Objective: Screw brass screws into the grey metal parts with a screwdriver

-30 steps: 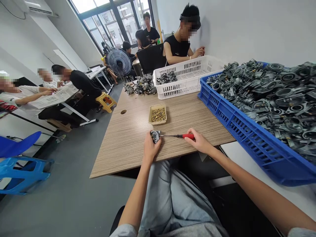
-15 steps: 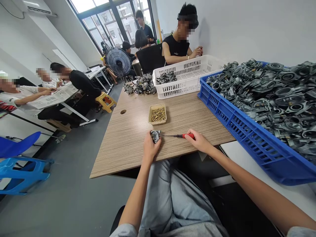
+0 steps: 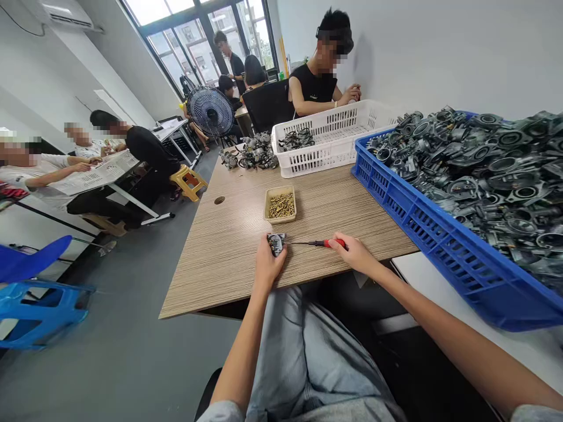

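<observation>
My left hand (image 3: pixel 267 264) is closed around a small grey metal carburetor part (image 3: pixel 277 242), holding it down on the wooden table (image 3: pixel 229 240). My right hand (image 3: pixel 355 253) grips the red handle of a screwdriver (image 3: pixel 324 242). Its thin shaft lies level and its tip meets the right side of the part. A small tan tray of brass screws (image 3: pixel 281 204) sits just beyond the part.
A blue crate (image 3: pixel 422 223) heaped with grey metal parts fills the right. A white basket (image 3: pixel 329 138) and loose assembled parts (image 3: pixel 253 152) stand at the far end, where a seated person works. Other people, a fan (image 3: pixel 212 111), and blue stools (image 3: pixel 39 293) are to the left.
My hands stay in place on the part and screwdriver; the right hand has slid slightly over the red handle. A person in the background has walked left by the window.
</observation>
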Demonstrator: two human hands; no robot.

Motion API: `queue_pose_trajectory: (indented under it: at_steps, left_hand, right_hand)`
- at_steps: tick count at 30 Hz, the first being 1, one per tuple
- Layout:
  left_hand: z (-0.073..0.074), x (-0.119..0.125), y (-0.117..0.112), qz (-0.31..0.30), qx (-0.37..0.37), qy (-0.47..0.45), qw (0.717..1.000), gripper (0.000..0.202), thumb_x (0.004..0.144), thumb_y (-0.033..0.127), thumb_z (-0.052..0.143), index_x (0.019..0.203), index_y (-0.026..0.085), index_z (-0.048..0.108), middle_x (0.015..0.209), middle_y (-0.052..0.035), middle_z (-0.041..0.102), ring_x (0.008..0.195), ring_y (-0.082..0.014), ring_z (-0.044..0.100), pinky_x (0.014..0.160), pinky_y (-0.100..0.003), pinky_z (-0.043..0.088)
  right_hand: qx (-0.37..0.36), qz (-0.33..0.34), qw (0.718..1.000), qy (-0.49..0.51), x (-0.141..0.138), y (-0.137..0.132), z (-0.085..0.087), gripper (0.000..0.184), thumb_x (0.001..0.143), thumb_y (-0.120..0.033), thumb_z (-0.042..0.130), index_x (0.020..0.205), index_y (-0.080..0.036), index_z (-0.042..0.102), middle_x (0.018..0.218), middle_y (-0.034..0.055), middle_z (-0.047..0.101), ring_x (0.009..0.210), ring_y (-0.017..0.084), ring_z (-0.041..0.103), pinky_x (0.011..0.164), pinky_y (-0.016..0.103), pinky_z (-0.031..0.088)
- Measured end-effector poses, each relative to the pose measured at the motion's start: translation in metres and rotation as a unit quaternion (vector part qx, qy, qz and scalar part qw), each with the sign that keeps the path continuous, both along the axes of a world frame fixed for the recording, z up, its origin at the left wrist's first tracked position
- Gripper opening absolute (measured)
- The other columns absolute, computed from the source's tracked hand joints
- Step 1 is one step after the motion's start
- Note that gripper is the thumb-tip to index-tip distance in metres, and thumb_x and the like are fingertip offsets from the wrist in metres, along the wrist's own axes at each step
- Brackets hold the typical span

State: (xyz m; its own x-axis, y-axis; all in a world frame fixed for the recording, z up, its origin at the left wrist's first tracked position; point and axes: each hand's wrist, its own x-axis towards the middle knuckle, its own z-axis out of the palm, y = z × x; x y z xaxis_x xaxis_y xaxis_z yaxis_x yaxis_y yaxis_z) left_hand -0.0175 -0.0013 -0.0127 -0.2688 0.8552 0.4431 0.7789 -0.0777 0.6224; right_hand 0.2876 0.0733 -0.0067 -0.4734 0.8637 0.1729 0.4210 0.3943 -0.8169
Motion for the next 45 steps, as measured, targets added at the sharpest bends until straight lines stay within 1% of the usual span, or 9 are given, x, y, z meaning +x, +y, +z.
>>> queue_pose_trajectory:
  at_steps: [7, 11, 16, 20, 24, 27, 34, 41, 45]
  left_hand:
    - [-0.0011, 0.0002, 0.0003, 0.0, 0.008, 0.003, 1.0, 0.045, 0.098, 0.035, 0.073, 0.138, 0.022, 0.058, 0.117, -0.0127, 0.074, 0.108, -0.0311, 0.072, 0.099, -0.045, 0.058]
    - [-0.0008, 0.0003, 0.0005, -0.001, 0.008, 0.0, 1.0, 0.046, 0.097, 0.036, 0.074, 0.138, 0.021, 0.058, 0.117, -0.0131, 0.075, 0.107, -0.031, 0.073, 0.099, -0.046, 0.058]
    - [0.0004, 0.0008, 0.0001, -0.003, 0.006, -0.002, 1.0, 0.044, 0.099, 0.037, 0.074, 0.137, 0.021, 0.058, 0.118, -0.0128, 0.075, 0.109, -0.0305, 0.073, 0.1, -0.046, 0.059]
    - [0.0002, 0.0008, 0.0, 0.0, 0.005, 0.002, 1.0, 0.045, 0.099, 0.037, 0.074, 0.138, 0.021, 0.058, 0.12, -0.0137, 0.075, 0.111, -0.0313, 0.073, 0.101, -0.047, 0.059]
    - [-0.0008, 0.0001, 0.0003, -0.003, 0.004, 0.006, 1.0, 0.045, 0.1, 0.039, 0.073, 0.138, 0.021, 0.058, 0.117, -0.0134, 0.075, 0.108, -0.0311, 0.072, 0.099, -0.046, 0.059]
    - [-0.0015, -0.0006, 0.0006, -0.006, 0.004, 0.008, 1.0, 0.046, 0.099, 0.04, 0.073, 0.137, 0.021, 0.057, 0.118, -0.0135, 0.075, 0.109, -0.0315, 0.072, 0.1, -0.047, 0.058]
    - [-0.0014, -0.0007, 0.0005, -0.002, -0.002, 0.0, 1.0, 0.044, 0.1, 0.042, 0.073, 0.137, 0.022, 0.058, 0.119, -0.0133, 0.074, 0.11, -0.0317, 0.072, 0.101, -0.047, 0.058]
    - [-0.0012, -0.0006, 0.0004, -0.003, 0.004, -0.003, 1.0, 0.044, 0.099, 0.04, 0.074, 0.137, 0.022, 0.058, 0.12, -0.0134, 0.074, 0.112, -0.0313, 0.072, 0.103, -0.047, 0.058]
    - [-0.0018, -0.0011, 0.0003, -0.004, -0.001, -0.004, 1.0, 0.045, 0.098, 0.038, 0.075, 0.136, 0.022, 0.057, 0.119, -0.0123, 0.074, 0.11, -0.0301, 0.072, 0.101, -0.046, 0.058]
  right_hand:
    - [0.006, 0.011, 1.0, 0.016, 0.0045, 0.0009, -0.0006, 0.032, 0.102, -0.058, 0.06, 0.105, -0.028, 0.051, 0.073, -0.0051, 0.056, 0.064, 0.019, 0.049, 0.068, 0.032, 0.037]
    - [0.008, 0.008, 1.0, 0.017, 0.0026, 0.0016, -0.0013, 0.032, 0.105, -0.058, 0.055, 0.097, -0.028, 0.051, 0.071, -0.0047, 0.053, 0.065, 0.019, 0.048, 0.068, 0.032, 0.036]
    - [0.024, 0.011, 1.0, -0.002, -0.0009, -0.0001, 0.0016, 0.047, 0.111, -0.061, 0.045, 0.079, -0.026, 0.047, 0.069, -0.002, 0.05, 0.066, 0.019, 0.047, 0.067, 0.033, 0.032]
    - [0.014, 0.018, 1.0, -0.001, 0.0011, -0.0014, 0.0028, 0.038, 0.107, -0.06, 0.052, 0.091, -0.027, 0.055, 0.071, -0.0028, 0.057, 0.065, 0.019, 0.049, 0.068, 0.033, 0.034]
    - [0.009, 0.018, 1.0, 0.007, 0.004, -0.0005, 0.001, 0.029, 0.102, -0.056, 0.06, 0.104, -0.027, 0.053, 0.074, -0.0041, 0.06, 0.064, 0.019, 0.05, 0.068, 0.032, 0.037]
    - [0.01, 0.008, 1.0, 0.011, 0.0031, 0.0006, -0.0004, 0.03, 0.104, -0.057, 0.057, 0.099, -0.028, 0.051, 0.073, -0.0039, 0.058, 0.065, 0.02, 0.051, 0.068, 0.032, 0.036]
    - [0.012, 0.021, 1.0, -0.009, -0.0007, -0.0006, 0.0014, 0.044, 0.11, -0.061, 0.047, 0.083, -0.027, 0.054, 0.071, -0.0019, 0.055, 0.068, 0.019, 0.05, 0.069, 0.033, 0.033]
    - [0.0, 0.032, 0.999, 0.006, 0.0043, -0.0013, 0.0032, 0.028, 0.102, -0.054, 0.06, 0.107, -0.028, 0.053, 0.073, -0.0053, 0.057, 0.064, 0.02, 0.05, 0.068, 0.032, 0.037]
    - [-0.004, 0.032, 0.999, 0.02, 0.0035, -0.0008, 0.0014, 0.025, 0.102, -0.052, 0.058, 0.104, -0.028, 0.05, 0.077, -0.0048, 0.058, 0.065, 0.019, 0.05, 0.068, 0.032, 0.038]
